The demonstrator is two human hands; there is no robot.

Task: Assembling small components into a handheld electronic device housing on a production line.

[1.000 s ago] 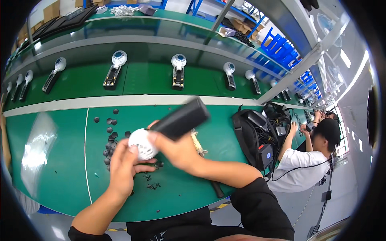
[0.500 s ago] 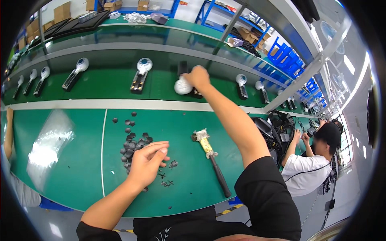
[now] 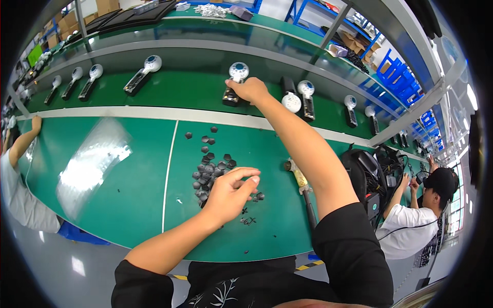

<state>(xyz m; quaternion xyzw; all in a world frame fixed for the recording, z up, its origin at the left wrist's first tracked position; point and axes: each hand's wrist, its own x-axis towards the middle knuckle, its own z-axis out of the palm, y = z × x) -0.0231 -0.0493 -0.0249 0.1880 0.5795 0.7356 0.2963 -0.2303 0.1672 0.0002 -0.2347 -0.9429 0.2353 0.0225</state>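
My right hand (image 3: 250, 90) reaches forward to the raised green belt, its fingers closed on a handheld device (image 3: 238, 71) with a round white head and a slim dark body. Its fingertips are partly hidden by the hand. Just right of it lie two similar devices, one head-down (image 3: 291, 102) and one head-up (image 3: 306, 88). My left hand (image 3: 231, 194) hovers palm inward over the bench, fingers loosely bent and thumb apart, nothing visible in it. Beneath and beyond it is a pile of black pentagonal caps (image 3: 206, 174). Small black cross-shaped pieces (image 3: 248, 221) lie nearby.
A hammer (image 3: 300, 178) with a wrapped head lies under my right forearm. Clear plastic sheeting (image 3: 92, 167) covers the bench's left part. Black cables and parts (image 3: 377, 177) are heaped at right, by a co-worker (image 3: 416, 215). Another person (image 3: 28, 190) stands at left. Metal posts (image 3: 411, 110) rise along the belt.
My right hand has left the head-down device and moved left onto the neighbouring one. The view has shifted left; my left hand keeps its pose over the caps.
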